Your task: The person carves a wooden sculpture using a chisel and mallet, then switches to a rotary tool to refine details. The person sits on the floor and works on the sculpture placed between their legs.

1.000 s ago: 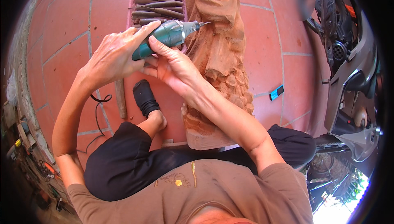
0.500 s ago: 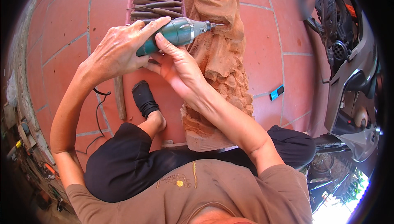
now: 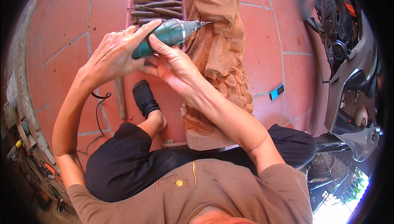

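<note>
Green tool: teal-green rotary grinder (image 3: 166, 37) lies across both hands, its bit at the reddish wooden carving (image 3: 217, 39), near the upper part of the figure.
Left hand: left hand (image 3: 113, 55) wraps the rear of the grinder body, fingers (image 3: 141, 29) curled closed over the top of it.
Right hand: right hand (image 3: 174, 66) props the tool from below, thumb pressed on the casing, other fingers closed round the underside, heel close to the carving.
Carving: stands upright on the red tiled floor (image 3: 65, 27) between the person's legs, base just in front of the lap.
Around: pink tray of chisels (image 3: 154, 4) behind the hands, wooden stick (image 3: 120, 98) and black cord (image 3: 98, 109) on the tiles to the left, blue phone-like thing (image 3: 277, 92) to the right, motorbike (image 3: 349, 68) at the far right.
Tip for this bit: I'd say keep the right hand braced near the wood as a pivot, let the bit skim lightly, and work along the folds, not across them. Leaning in hard probably digs a gouge.
</note>
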{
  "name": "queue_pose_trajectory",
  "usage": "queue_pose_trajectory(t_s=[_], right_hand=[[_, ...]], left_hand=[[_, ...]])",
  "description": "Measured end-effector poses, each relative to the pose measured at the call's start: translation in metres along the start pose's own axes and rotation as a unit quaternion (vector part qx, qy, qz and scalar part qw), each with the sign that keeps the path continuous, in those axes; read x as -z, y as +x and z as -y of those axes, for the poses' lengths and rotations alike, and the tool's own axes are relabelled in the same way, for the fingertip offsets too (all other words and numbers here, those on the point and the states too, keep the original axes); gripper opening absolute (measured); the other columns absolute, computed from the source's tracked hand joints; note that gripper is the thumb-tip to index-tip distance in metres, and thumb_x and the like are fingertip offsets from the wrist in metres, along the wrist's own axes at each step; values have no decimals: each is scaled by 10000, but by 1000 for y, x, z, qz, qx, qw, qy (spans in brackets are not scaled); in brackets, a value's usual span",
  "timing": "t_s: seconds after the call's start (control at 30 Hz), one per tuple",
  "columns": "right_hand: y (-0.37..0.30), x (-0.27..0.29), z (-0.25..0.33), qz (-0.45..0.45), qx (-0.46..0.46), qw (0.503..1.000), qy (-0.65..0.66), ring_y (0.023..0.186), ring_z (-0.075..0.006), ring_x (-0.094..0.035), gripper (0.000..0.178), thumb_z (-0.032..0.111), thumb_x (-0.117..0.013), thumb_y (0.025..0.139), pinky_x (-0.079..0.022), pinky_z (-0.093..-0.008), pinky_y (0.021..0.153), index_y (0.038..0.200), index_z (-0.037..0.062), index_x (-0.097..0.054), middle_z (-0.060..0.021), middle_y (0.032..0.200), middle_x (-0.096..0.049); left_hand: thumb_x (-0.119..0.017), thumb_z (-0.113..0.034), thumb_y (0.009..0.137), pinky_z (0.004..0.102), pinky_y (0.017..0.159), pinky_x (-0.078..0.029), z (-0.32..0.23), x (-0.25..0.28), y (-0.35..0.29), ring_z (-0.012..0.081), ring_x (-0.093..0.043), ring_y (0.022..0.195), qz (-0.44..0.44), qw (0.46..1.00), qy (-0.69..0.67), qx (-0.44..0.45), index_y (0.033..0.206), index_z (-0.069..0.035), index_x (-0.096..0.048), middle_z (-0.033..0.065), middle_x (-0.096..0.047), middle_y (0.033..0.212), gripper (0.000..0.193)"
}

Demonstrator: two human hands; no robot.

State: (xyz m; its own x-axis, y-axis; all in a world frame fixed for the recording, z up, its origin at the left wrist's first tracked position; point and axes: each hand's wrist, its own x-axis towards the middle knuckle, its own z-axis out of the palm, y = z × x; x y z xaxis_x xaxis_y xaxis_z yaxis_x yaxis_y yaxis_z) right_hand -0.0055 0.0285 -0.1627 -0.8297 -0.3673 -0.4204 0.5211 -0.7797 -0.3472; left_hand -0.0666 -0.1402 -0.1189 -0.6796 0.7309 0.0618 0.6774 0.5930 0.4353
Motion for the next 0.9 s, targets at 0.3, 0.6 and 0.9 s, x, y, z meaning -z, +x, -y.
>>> queue_pose_trajectory(t_s=[0.3, 0.6, 0.9], right_hand=[[-10, -11, -5, -46, 38, 998, -11, 1096, -197, -636, 327, 242, -698, 950, -543, -422, 940, 1228, 103, -598, -42, 1174, -655], [-1, 1, 2, -29, 41, 999, 13, 1091, -203, -636, 330, 245, -692, 953, -548, -436, 946, 1231, 95, -597, -49, 1171, -653], [1, 1, -1, 6, -7, 1000, 1, 1129, -216, -632, 347, 265, -695, 949, -549, -456, 944, 1238, 107, -586, -62, 1190, -649]], left_hand=[[-828, -151, 672, 450, 757, -524, -5, 5, -3, 362, -651, 899, -14, 1000, -17, -22, 1485, -129, -434, 159, -645, 1000, 904], [-865, -224, 643, 443, 755, -532, -4, 3, 12, 351, -663, 866, -16, 999, -13, -42, 1492, -137, -428, 161, -651, 982, 958], [-837, -243, 717, 443, 750, -534, -1, 0, -4, 352, -670, 877, -5, 1000, 6, 0, 1494, -146, -428, 167, -663, 995, 883]])
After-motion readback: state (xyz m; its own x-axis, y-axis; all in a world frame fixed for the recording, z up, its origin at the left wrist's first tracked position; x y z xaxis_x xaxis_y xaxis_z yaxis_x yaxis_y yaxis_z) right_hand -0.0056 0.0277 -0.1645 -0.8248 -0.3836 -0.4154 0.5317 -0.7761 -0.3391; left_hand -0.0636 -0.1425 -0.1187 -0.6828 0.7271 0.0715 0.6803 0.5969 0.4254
